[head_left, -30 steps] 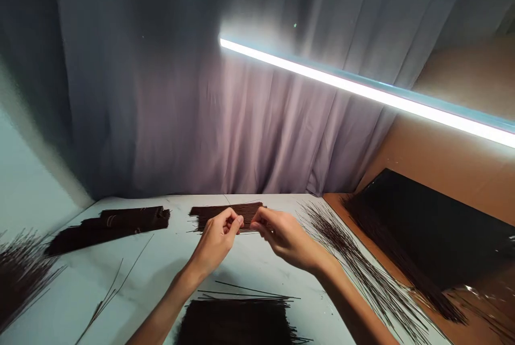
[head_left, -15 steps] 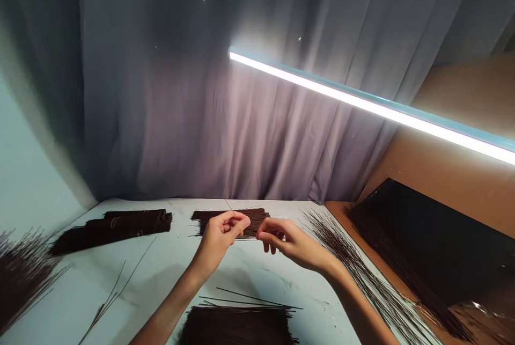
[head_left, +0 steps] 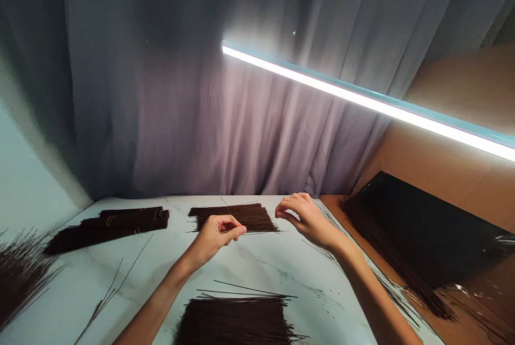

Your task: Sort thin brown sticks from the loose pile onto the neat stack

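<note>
My left hand [head_left: 223, 232] is closed in a pinch on a thin dark stick [head_left: 226, 207], whose upper end rises above the fingers and leans left. Behind that hand lies a flat pile of dark brown sticks [head_left: 249, 217] on the white marbled table. My right hand [head_left: 308, 221] hovers to the right of this pile, palm down. Its fingers are loosely bent, apart from the thumb, and nothing shows between them. Below both hands, nearer to me, lies a dense stack of similar sticks [head_left: 237, 321], with a few loose ones along its far edge.
Tied dark bundles [head_left: 116, 222] lie at the back left. A spread of sticks [head_left: 24, 275] fills the left edge, with a few loose sticks [head_left: 100, 302] beside it. More sticks [head_left: 396, 291] lie behind my right forearm, next to a black panel [head_left: 434, 227]. A lit tube lamp [head_left: 362, 99] hangs above.
My right hand has moved right and up, away from my left hand, and its fingers have loosened. My left hand has dropped slightly, still pinching the stick. The view has shifted a little.
</note>
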Motion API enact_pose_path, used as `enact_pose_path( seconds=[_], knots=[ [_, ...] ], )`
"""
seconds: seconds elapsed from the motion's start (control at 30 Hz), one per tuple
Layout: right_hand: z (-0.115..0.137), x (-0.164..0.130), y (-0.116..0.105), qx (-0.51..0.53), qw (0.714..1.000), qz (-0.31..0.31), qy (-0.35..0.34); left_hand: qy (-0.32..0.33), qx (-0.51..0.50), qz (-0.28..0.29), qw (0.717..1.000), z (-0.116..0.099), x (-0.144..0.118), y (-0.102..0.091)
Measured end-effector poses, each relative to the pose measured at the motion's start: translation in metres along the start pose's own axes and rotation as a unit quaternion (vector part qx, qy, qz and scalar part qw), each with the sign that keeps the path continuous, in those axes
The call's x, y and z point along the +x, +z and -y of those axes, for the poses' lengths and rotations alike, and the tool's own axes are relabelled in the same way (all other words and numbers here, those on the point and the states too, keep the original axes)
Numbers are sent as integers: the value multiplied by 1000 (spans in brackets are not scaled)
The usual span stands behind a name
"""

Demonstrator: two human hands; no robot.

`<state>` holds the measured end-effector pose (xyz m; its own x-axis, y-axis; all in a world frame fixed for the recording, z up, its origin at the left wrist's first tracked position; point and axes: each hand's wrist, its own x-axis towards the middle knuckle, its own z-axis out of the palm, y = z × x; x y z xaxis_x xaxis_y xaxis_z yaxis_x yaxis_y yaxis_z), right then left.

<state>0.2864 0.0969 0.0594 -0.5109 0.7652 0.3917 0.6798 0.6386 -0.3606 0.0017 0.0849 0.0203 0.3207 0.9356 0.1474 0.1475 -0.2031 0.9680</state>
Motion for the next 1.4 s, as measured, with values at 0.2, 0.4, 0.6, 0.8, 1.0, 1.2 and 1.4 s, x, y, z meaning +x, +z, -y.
enact_pose_path(
  seconds=[0.2,0.4,0.6,0.8,1.0,1.2,1.4],
  knots=[
    [37,3,12,-60,996,-48,-52,-8,21,35,999,6,0,5],
    [80,24,49,-222,960,-61,-160,-4,43,54,998,6,-2,13],
    [44,20,55,-213,968,-94,-98,-11,41,22,999,12,3,0],
    [32,19,74,-177,978,-78,-76,-18,35,13,999,25,5,-5],
    [20,16,68,-131,988,-62,-62,-21,39,32,999,27,4,-9],
    [4,9,28,-99,985,-134,53,-15,39,65,997,14,1,-10],
    [48,-6,22,-55,990,6,128,-28,25,62,997,-7,-6,-8]
  ],
)
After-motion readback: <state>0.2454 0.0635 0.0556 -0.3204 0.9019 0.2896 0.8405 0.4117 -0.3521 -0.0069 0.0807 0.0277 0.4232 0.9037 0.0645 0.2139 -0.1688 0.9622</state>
